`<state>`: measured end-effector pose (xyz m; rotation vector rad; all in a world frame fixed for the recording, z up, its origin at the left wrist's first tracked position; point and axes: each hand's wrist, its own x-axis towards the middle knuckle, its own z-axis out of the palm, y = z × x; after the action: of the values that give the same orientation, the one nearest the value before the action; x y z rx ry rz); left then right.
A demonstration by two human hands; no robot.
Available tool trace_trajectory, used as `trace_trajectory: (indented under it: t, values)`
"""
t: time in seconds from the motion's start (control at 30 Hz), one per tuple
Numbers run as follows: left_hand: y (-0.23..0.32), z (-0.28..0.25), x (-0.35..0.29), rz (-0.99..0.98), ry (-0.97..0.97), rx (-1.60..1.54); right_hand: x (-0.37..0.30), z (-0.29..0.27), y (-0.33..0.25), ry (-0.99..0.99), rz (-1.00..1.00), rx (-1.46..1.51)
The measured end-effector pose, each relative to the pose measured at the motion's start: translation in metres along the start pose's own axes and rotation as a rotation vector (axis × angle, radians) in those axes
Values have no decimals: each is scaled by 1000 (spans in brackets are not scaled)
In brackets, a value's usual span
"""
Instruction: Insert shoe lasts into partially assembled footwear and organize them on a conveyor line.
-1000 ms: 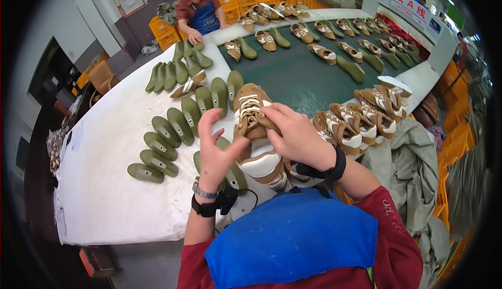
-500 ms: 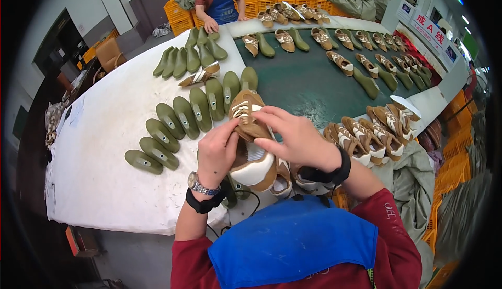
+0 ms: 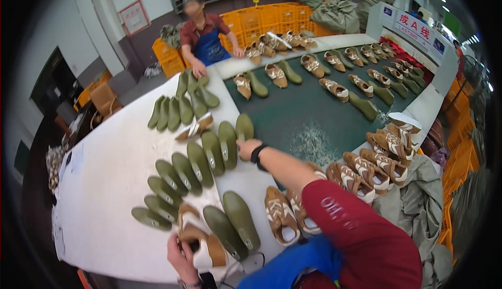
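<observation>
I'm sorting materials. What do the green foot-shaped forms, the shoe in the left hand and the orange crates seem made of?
Green forms: probably plastic, smooth with a soft sheen. Shoe: perhaps suede, matte brown; its white panels look smoother, possibly leather or synthetic. Orange crates: likely moulded plastic; uniform colour, openwork walls.

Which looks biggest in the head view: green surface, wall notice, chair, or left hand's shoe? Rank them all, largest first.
1. Green surface
2. Shoe in the left hand, nearer the camera than those below
3. Wall notice and chair: too alike to rank
</observation>
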<state>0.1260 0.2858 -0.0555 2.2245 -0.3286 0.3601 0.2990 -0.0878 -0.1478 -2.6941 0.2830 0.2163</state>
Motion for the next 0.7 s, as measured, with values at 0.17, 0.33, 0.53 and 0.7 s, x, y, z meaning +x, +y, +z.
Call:
trace_trajectory:
  t: [0.17,0.33,0.53,0.7]
  values:
    - [17,-15,-32,-134,-10,109,13,45,9,210,34,66]
    - [57,-21,-17,-153,-86,123,12,56,24,413,98,225]
    - [67,10,36,188,-168,-51,-20,-30,73,-46,365,1727]
    - [107,45,63,396,-231,-52,-140,-113,114,-89,350,1834]
